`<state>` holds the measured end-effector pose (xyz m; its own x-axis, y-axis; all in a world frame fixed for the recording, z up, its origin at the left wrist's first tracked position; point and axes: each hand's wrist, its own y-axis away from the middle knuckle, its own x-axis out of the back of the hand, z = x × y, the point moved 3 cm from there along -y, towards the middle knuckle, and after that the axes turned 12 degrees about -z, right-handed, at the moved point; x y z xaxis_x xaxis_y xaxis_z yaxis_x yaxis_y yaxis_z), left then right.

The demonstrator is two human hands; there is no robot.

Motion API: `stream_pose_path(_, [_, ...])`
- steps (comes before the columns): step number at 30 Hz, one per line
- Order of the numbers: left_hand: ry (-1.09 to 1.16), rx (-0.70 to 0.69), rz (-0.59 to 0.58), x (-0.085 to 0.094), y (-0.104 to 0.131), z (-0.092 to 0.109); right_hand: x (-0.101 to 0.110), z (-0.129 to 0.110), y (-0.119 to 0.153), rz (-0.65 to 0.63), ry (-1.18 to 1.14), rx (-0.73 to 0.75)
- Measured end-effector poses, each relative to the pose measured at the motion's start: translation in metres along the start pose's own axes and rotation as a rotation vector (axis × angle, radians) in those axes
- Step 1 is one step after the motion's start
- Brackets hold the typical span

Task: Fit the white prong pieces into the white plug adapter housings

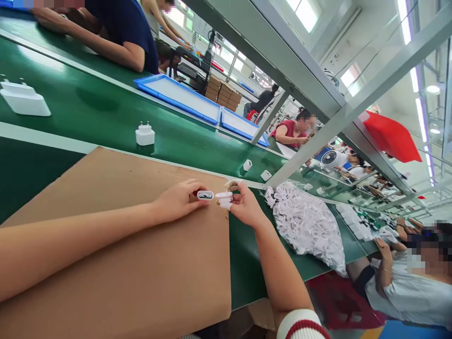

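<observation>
Over the cardboard sheet (141, 254), my left hand (178, 200) is closed on a white charger housing (205, 195), whose open end shows a dark interior. Close by on the right, my right hand (243, 202) pinches a small white plastic part (223, 195) between thumb and fingers. White coverings are on some of its fingertips. A narrow gap separates the part from the housing. Both pieces are held near the sheet's right edge.
White plug chargers (145, 133) stand on the green conveyor (190, 150) beyond the cardboard. A clear bag of white parts (307, 221) lies at the right. Blue-rimmed trays (183, 98) line the far side. A person in a grey shirt (406, 282) sits at right; others work farther off.
</observation>
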<state>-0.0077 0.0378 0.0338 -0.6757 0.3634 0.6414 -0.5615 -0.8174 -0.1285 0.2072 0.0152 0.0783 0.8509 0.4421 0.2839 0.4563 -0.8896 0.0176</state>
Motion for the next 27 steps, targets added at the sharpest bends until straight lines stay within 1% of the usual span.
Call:
stream_pose_path(3, [0.110,0.045,-0.004,-0.004,0.007,-0.005,-0.014,0.009,-0.004,0.031,-0.061,-0.071])
stream_pose_path(5, [0.129,0.043,-0.027,-0.004,0.007,-0.007,-0.017,0.014,-0.004,0.070,-0.094,-0.122])
stream_pose_path(7, [0.115,0.025,-0.038,-0.003,0.005,-0.007,-0.016,0.016,-0.003,0.117,-0.128,-0.143])
stream_pose_path(11, [0.107,-0.021,-0.027,-0.003,0.004,-0.009,-0.013,0.015,-0.004,0.206,-0.213,-0.118])
stream_pose_path(14, [0.102,-0.044,-0.017,-0.004,0.003,-0.011,-0.016,0.017,-0.008,0.187,-0.255,-0.116])
stream_pose_path(16, [0.102,-0.054,-0.020,-0.004,0.003,-0.012,-0.019,0.017,-0.010,0.208,-0.230,-0.077])
stream_pose_path(19, [0.107,-0.069,-0.026,-0.005,0.003,-0.013,-0.020,0.017,-0.011,0.311,-0.126,-0.022])
stream_pose_path(22, [0.101,-0.064,-0.028,-0.004,0.004,-0.012,-0.019,0.016,-0.010,0.368,-0.070,-0.027])
stream_pose_path(27, [0.102,-0.079,-0.021,-0.004,0.004,-0.012,-0.017,0.021,-0.012,0.404,-0.100,-0.031])
